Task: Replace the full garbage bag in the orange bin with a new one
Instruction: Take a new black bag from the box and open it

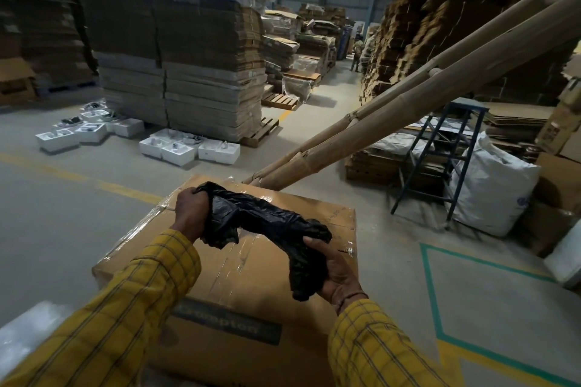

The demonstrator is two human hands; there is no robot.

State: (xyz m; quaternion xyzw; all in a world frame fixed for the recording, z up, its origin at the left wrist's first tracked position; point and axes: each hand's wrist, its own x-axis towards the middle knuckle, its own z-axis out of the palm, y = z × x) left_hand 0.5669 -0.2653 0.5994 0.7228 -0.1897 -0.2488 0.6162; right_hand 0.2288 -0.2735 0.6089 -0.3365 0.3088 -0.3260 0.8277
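Note:
A crumpled black garbage bag (267, 220) stretches between my two hands above a taped cardboard box (239, 286). My left hand (190, 212) grips the bag's upper left end in a closed fist. My right hand (336, 273) clasps the lower right end, with folds of the bag hanging below it. Both of my sleeves are yellow checked cloth. No orange bin is in view.
Long cardboard tubes (377, 122) slant from the box up to the right. A blue step stool (440, 160) and a white sack (490, 188) stand at right. Stacked flat cartons on pallets (188, 72), white foam boxes (188, 149) and a distant person (356, 52) lie ahead.

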